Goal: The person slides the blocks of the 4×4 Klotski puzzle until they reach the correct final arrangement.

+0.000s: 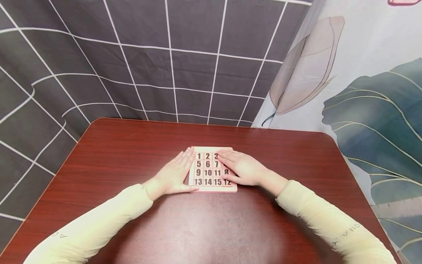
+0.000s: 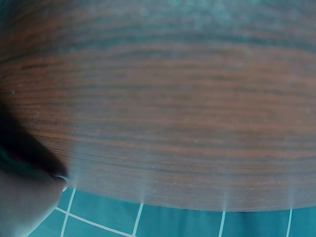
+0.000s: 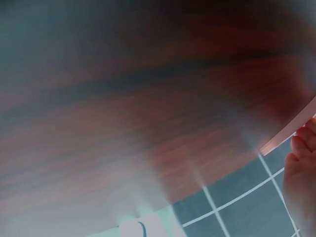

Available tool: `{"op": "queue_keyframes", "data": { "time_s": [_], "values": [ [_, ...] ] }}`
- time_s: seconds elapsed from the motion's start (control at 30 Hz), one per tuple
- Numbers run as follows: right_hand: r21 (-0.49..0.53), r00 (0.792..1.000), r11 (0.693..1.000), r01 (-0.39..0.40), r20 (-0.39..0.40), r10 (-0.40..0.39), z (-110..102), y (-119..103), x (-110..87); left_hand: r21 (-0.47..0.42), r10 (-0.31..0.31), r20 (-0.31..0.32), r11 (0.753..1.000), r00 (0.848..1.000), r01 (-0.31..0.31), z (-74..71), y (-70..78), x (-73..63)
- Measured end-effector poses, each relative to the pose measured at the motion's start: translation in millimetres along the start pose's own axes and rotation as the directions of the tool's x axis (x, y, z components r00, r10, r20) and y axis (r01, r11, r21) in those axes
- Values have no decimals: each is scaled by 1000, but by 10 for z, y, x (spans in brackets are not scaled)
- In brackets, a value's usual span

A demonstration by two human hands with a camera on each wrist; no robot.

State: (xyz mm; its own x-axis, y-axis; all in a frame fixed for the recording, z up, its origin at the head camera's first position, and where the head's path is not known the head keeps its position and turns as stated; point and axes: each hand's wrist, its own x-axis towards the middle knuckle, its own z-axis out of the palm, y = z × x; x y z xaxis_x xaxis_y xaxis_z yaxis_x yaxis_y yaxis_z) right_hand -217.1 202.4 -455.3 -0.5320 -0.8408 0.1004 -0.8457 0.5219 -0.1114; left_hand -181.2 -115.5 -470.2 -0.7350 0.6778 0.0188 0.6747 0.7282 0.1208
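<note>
A sliding number puzzle [image 1: 208, 187] lies flat on the table, its pale frame holding rows of numbered tiles. My left hand [image 1: 174, 174] rests along its left edge, fingers straight and thumb stretched along the near left corner. From the other side, my right hand [image 1: 245, 168] lies over the right part with straight fingers, touching the tiles. Tiles 8 and 12 show partly beneath it, while the upper right of the puzzle is hidden. In the right wrist view, the puzzle's edge [image 3: 289, 129] meets the fingers [image 3: 303, 143] at the right border.
The reddish-brown wooden table [image 1: 132, 146] has rounded far corners. A dark curtain with a white grid [image 1: 194, 69] hangs behind it and on the left. A white curtain with leaf prints [image 1: 362, 47] hangs at the right.
</note>
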Motion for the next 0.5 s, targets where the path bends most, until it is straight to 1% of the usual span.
{"op": "queue_keyframes", "data": {
  "time_s": [0.07,0.17,0.33,0.5],
  "values": [
    [-2,1000,1000,-6,9,6,-2,-18,20,-3,2,-2,1000,1000,-2,-5,3,0],
    [-13,1000,1000,3,7,-3,-2,-19,-7,0,3,-1,1000,1000,-3,-5,7,4],
    [-23,999,998,51,-10,-51,-3,-6,-158,3,4,-2,1000,1000,-4,14,2,10],
    [-41,997,997,72,-25,-73,-11,-14,-325,12,3,2,1000,1000,-3,19,-7,5]
  ]
}}
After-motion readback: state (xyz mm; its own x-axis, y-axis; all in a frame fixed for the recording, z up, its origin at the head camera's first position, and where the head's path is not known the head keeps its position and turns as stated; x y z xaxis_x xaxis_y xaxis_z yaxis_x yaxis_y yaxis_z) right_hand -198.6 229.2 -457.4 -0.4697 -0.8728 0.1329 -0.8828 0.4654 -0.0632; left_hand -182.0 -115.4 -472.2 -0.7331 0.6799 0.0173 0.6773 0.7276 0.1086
